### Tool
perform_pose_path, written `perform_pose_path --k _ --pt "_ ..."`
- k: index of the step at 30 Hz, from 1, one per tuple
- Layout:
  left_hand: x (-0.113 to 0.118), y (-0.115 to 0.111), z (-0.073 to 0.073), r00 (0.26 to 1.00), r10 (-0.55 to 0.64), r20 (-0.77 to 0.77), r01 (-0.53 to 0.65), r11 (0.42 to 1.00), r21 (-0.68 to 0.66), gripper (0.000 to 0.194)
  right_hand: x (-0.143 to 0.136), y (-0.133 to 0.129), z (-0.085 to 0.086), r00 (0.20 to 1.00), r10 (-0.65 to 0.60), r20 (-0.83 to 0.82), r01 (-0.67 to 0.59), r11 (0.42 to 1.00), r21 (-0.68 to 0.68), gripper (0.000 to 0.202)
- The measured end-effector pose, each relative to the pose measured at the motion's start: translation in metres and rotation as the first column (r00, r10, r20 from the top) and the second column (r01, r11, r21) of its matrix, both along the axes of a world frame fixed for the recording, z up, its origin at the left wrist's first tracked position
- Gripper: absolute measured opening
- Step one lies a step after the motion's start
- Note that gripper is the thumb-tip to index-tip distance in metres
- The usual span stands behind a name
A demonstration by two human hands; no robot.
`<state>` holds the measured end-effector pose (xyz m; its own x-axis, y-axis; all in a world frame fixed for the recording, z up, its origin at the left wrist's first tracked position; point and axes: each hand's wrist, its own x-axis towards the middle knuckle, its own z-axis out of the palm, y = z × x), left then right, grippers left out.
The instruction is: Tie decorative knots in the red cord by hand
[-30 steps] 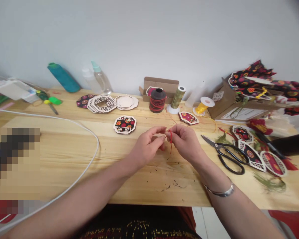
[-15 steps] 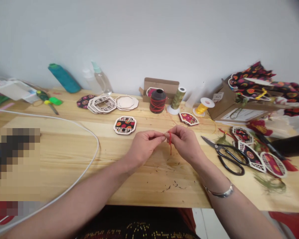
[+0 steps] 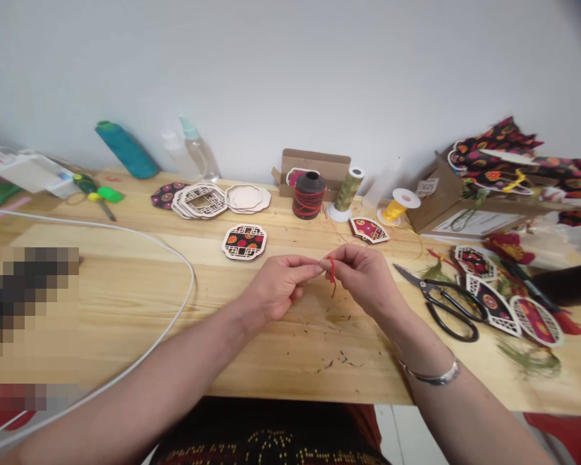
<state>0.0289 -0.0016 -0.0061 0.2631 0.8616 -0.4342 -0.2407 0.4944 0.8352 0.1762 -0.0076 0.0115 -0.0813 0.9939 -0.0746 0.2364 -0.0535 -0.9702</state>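
My left hand [image 3: 283,284] and my right hand [image 3: 363,274] meet fingertip to fingertip above the wooden table. A short red cord [image 3: 332,271] is pinched between the thumb and forefinger of my right hand, its loose end hanging down. The left thumb and forefinger are pressed together right beside it; what lies between them is hidden. Just behind my left hand lies a lattice-framed ornament with dark floral fabric [image 3: 244,243]. To the right of my right hand rest black-handled scissors [image 3: 445,297], their blades spread a little.
At the back stand a red-and-black cord spool [image 3: 308,197], a green thread cone [image 3: 347,194] and a yellow spool [image 3: 399,205]. A cardboard box [image 3: 430,206] holds patterned fabric. Stacked wooden frames [image 3: 201,201] lie back left. A white cable [image 3: 174,248] curves across the left side.
My hands keep their fingertip pinch, with the left fingers curled a little differently. The red cord's hanging end has shifted slightly. The whole view has moved a little.
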Motion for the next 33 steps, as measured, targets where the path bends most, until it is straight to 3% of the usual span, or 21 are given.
perform_pose_path --k 7,18,21,25,33 --pt "0.001 -0.001 0.004 1.0 -0.002 0.025 0.004 0.998 -0.055 0.017 -0.001 0.0 0.002 1.0 -0.004 -0.03 0.004 1.0 -0.018 0.011" --pt "0.003 -0.002 0.009 1.0 -0.014 0.009 0.015 0.995 -0.099 0.016 0.0 0.001 0.001 0.993 -0.038 -0.111 0.023 0.991 -0.133 0.024" --pt "0.003 -0.002 0.007 1.0 0.002 0.007 -0.002 0.996 -0.084 0.017 0.004 0.002 0.002 1.0 0.017 -0.023 -0.019 0.998 -0.068 0.028" --pt "0.001 0.0 0.002 0.998 0.061 -0.002 -0.061 0.997 -0.038 0.018 0.011 0.005 0.004 0.973 0.084 0.217 -0.102 0.992 0.072 0.027" --pt "-0.001 0.003 0.001 0.985 0.173 0.027 -0.172 0.984 -0.041 0.019 0.009 -0.007 0.003 0.862 -0.013 0.507 -0.119 0.966 0.228 0.023"
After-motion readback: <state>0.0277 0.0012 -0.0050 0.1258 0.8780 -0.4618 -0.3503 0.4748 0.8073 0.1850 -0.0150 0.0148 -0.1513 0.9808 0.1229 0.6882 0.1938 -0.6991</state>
